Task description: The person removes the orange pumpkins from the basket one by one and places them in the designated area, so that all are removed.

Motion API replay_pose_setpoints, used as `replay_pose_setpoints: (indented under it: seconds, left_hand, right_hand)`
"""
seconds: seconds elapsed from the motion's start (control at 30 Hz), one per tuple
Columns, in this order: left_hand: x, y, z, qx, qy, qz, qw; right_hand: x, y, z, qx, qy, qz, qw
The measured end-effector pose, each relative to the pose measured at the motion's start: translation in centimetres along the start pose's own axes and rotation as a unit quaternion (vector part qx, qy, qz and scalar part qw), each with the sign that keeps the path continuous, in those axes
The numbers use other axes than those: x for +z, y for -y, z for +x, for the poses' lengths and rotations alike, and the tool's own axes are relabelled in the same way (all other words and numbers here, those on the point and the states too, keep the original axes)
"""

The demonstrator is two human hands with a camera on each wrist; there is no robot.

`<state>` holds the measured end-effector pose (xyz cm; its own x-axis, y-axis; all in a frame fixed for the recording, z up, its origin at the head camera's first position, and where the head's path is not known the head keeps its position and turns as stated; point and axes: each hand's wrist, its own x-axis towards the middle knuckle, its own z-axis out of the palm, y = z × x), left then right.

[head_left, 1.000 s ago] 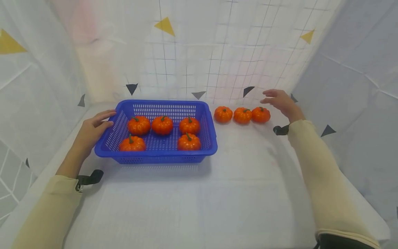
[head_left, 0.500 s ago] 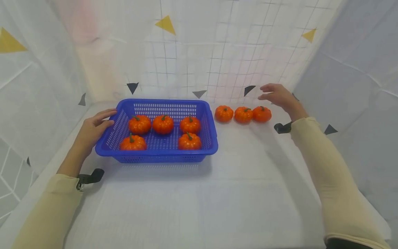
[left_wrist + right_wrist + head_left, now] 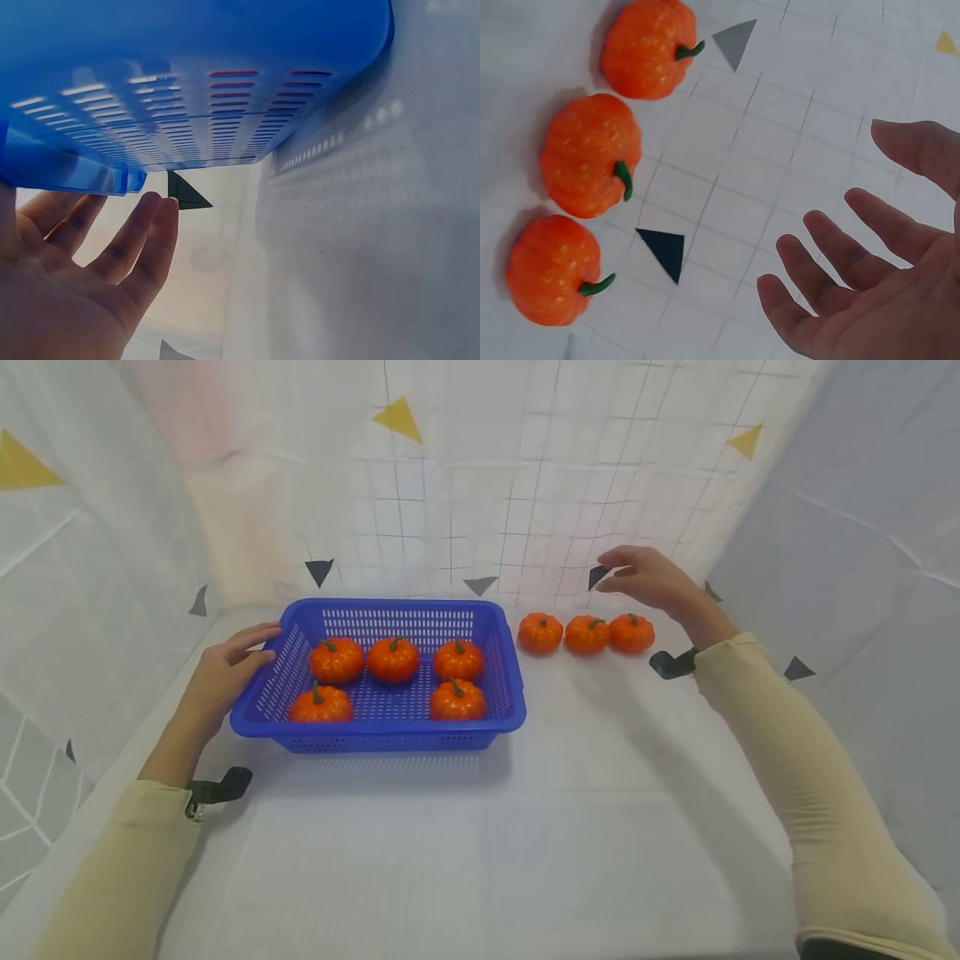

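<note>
My left hand [image 3: 221, 677] rests at the left rim of a blue perforated plastic basket [image 3: 390, 727]. In the left wrist view its fingers [image 3: 150, 251] are loosely extended beside the basket's underside, and the rim hides the thumb. Inside the basket sit several small orange pumpkins, among them a back-left pumpkin [image 3: 337, 661] and a front-right pumpkin [image 3: 457, 701]. Right of the basket, a left pumpkin [image 3: 540, 633], a middle pumpkin [image 3: 587, 635] and a right pumpkin [image 3: 632, 633] stand in a row. Above the row hovers my right hand [image 3: 648, 578], holding nothing, fingers spread and slightly bent.
A white cloth covers the table [image 3: 480, 852]. Close behind the basket and pumpkins rises a white gridded backdrop [image 3: 480, 477] with dark and yellow triangles. Grey-white sheets form the left side [image 3: 82, 593] and the right side [image 3: 847, 543].
My right hand has moved up and leftward, from beside the right pumpkin to above the row. The left hand, basket and pumpkins stay in place.
</note>
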<state>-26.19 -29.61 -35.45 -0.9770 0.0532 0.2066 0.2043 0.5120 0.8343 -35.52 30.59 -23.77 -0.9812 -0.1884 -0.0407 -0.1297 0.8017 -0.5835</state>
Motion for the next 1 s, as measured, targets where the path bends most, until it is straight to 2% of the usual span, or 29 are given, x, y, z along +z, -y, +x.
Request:
replay_pose_setpoints:
  seconds: [0.17, 0.6, 1.0]
  left_hand:
    - [-0.1, -0.2, -0.1, -0.006, 0.002, -0.006, 1.0]
    - [-0.4, 0.0, -0.1, -0.009, 0.004, -0.009, 0.9999]
    - [-0.4, 0.3, 0.0, 0.0, -0.002, 0.001, 1.0]
  right_hand:
    - [0.4, 1.5, -0.4, -0.03, 0.006, 0.0, 1.0]
    - [1.7, 6.1, -1.2, -0.06, 0.021, -0.01, 0.998]
    - [2.9, 8.1, -0.6, -0.104, 0.032, -0.004, 0.994]
